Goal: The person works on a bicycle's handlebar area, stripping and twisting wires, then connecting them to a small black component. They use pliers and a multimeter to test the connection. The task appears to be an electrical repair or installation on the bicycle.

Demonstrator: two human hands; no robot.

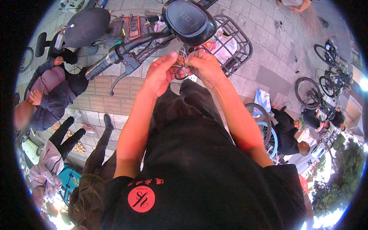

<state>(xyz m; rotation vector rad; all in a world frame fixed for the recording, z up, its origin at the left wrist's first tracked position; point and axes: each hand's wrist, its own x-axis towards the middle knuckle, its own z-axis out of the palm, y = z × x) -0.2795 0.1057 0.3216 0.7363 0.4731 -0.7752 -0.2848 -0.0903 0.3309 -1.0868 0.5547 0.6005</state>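
Note:
Both hands meet below the black round headlight or display unit (188, 20) of an electric bike's handlebar. Between the fingers of my left hand (162, 69) are thin wires (180, 61), some of them orange. My right hand (202, 64) pinches the same bunch from the other side, close to the left fingertips. A black cable (177, 75) loops down under the fingers. The exact ends of the wires are hidden by the fingers. To the left, the handlebar carries a black grip (99, 66) and a grey brake lever (126, 70).
A black wire basket (243, 46) holding plastic bags sits beyond my right hand. A red multimeter (134, 27) lies near the dark saddle (87, 27). Several people stand or sit on both sides. A bicycle wheel (308, 92) and pliers (279, 26) appear at right on the paving.

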